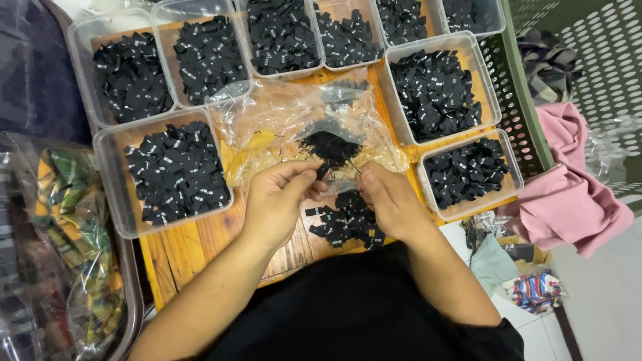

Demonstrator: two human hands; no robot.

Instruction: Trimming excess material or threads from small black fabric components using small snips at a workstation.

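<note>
While both hands work close together over the wooden tabletop (200, 244), the left hand (277, 200) has its thumb and forefinger pinched shut on a small black label (323, 171), and the right hand (391, 200) pinches at another just beside it, though what its grip holds is too small to tell for sure. The hands meet at the near edge of a crumpled clear plastic bag (281, 124), on which a small heap of black labels (329, 146) lies, so the bag seems to serve as the supply within easy reach. Below the fingers, a loose pile of labels (348, 224) rests on the bare wood, touching the right hand's underside. Clear plastic tubs (110, 194) full of similar labels ring the work area on the left, top and right, apparently kept apart by kind. A pink cloth (568, 200) hangs over a green basket (528, 127) at the right.
</note>
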